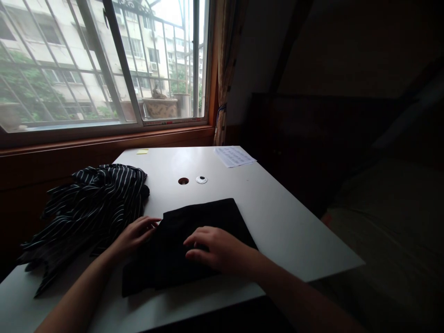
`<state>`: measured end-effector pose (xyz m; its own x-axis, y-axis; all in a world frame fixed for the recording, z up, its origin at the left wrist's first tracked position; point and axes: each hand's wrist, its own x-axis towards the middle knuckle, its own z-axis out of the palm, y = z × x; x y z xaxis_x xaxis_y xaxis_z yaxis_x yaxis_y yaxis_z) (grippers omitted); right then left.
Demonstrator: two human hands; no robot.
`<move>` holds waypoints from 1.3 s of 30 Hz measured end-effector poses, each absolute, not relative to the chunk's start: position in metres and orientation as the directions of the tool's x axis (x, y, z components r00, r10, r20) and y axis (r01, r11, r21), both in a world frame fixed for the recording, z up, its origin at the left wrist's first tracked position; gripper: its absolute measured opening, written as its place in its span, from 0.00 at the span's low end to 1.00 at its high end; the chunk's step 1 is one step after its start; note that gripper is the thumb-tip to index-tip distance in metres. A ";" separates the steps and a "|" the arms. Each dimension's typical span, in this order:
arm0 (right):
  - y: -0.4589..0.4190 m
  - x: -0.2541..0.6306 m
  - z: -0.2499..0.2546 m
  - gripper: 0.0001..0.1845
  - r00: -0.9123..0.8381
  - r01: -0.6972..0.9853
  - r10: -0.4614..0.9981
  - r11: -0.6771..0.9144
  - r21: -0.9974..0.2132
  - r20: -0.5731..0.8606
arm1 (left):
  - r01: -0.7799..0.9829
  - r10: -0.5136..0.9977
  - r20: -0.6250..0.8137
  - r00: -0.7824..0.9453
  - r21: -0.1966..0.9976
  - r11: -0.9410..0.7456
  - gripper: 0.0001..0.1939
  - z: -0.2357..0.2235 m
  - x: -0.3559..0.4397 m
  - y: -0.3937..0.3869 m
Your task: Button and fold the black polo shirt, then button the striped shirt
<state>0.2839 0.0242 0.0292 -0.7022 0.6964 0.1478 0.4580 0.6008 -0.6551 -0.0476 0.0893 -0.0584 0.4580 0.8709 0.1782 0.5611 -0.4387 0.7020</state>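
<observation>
A black folded garment (173, 259) lies on the white table (277, 217); its exact kind is too dark to tell. At the garment's left edge, my left hand (138, 233) has its fingers stretched out, the tips touching or just beside the cloth. My right hand (218, 249) is over the middle of the garment, palm down, with thumb and fingers apart and slightly bent. Nothing shows in either hand. To the left, a crumpled black garment with white stripes (104, 199) is heaped on the table and hangs toward its left edge.
Beyond the garment are a round hole (183, 181) in the tabletop and a white round cap (201, 180). Printed papers (234, 156) lie at the far right corner, a yellow note (142, 151) at the far left. Behind stands a barred window (104, 64) with a curtain (224, 92).
</observation>
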 end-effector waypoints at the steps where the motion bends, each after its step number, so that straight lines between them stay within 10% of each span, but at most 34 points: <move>1: 0.030 0.295 0.022 0.17 -0.632 0.520 0.755 0.583 -0.624 0.178 | 0.561 0.870 0.179 0.459 0.701 -0.440 0.19 -0.059 -0.048 0.090; 8: 0.055 0.391 -0.041 0.24 -0.097 0.888 0.923 0.249 -0.386 0.373 | 0.565 0.871 0.199 0.448 0.692 -0.449 0.21 -0.063 -0.046 0.094; 17: 0.068 0.413 -0.072 0.40 -0.086 0.675 0.975 0.207 -0.708 0.203 | 0.583 0.900 0.185 0.395 0.706 -0.401 0.22 -0.063 -0.043 0.091; 28: 0.112 0.486 -0.075 0.22 0.126 0.843 0.886 0.141 -0.520 0.446 | 0.614 0.882 0.236 0.409 0.644 -0.457 0.21 -0.062 -0.042 0.093; 39: 0.035 0.391 -0.044 0.17 -0.605 0.599 0.686 0.727 -0.336 0.405 | 0.669 0.935 0.085 0.343 0.677 -0.307 0.24 -0.060 -0.035 0.107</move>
<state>0.3915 0.0354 -0.0436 -0.6046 0.6859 0.4050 0.5995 0.7266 -0.3357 -0.0346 0.1068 -0.0602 0.3432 0.9353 0.0855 0.6686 -0.3072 0.6772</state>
